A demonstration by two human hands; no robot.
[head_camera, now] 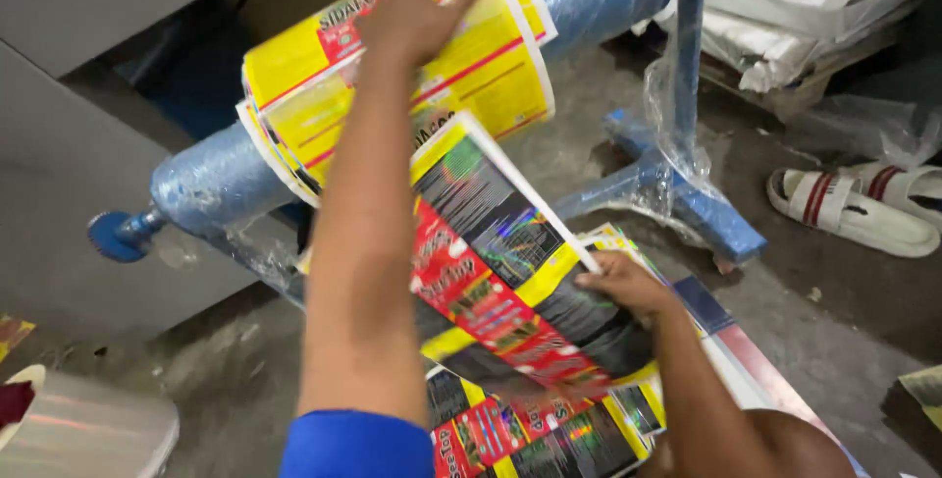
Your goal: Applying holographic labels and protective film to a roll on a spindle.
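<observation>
Looking down from the head camera, the left hand [417, 12] is stretched out flat on top of a roll of printed film [392, 76], mostly yellow with red stripes, that's wound around a blue bar [211, 184]. The fingers are spread open and pressing on the outer wrap, palm down, not pinching anything as far as I can see. The bar is wrapped in clear plastic and sits on a blue stand [677, 184] with its foot on the concrete floor [814, 341].

A strip of the same film [500, 272] hangs down off the roll toward the camera, showing its shiny side with black, red and yellow print. The right hand [628, 287] has hold of that strip at its right edge, fingers curled over it with the thumb on top. How tight the hold is, I honestly can't tell, since the underside is hidden. More of the film lies piled on the floor just below the right hand, between the two forearms.

Off to the right there's a pair of white sandals [854, 208] with red stripes on the floor, and behind them a heap of white sacks [805, 7]. Bottom left corner shows the end of another shiny roll [88, 429].
</observation>
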